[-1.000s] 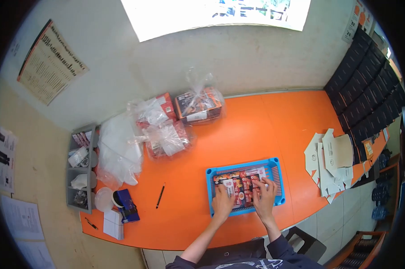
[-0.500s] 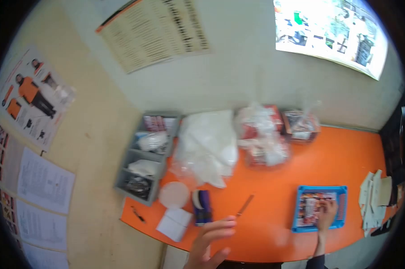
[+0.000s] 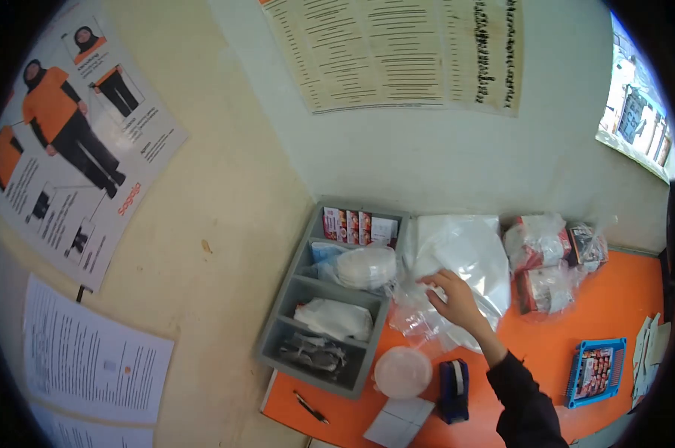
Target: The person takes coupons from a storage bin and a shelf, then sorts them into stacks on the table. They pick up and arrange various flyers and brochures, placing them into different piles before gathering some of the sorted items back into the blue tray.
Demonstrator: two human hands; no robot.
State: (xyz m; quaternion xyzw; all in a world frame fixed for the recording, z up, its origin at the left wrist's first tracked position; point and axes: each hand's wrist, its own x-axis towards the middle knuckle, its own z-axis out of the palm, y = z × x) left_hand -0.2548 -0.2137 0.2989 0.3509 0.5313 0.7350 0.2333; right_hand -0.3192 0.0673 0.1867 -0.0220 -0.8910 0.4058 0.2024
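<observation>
My right hand (image 3: pixel 457 300) reaches in from the lower right, over the left part of a stack of clear plastic bags (image 3: pixel 468 243). Its fingers are stretched out and apart, with nothing seen between them. Just left of the fingertips, a wrapped stack of round whitish lids (image 3: pixel 367 267) rests in a grey divided box (image 3: pixel 279 328). Other compartments contain red-and-white printed packets (image 3: pixel 352 226), a white bundle (image 3: pixel 336 319) and dark items in clear plastic (image 3: pixel 313 352). My left hand is out of view.
Nearer me lie a round translucent tub (image 3: pixel 403 372), a white paper pad (image 3: pixel 398 422), a dark blue stapler-like object (image 3: pixel 454 392) and a pen (image 3: pixel 310 408). Bagged red boxes (image 3: pixel 540 243) stand against the wall; a blue basket (image 3: pixel 614 373) of printed packets sits at right.
My right hand has left the blue basket and moved left to the plastic bags. My left hand has gone out of view. The view has turned left.
</observation>
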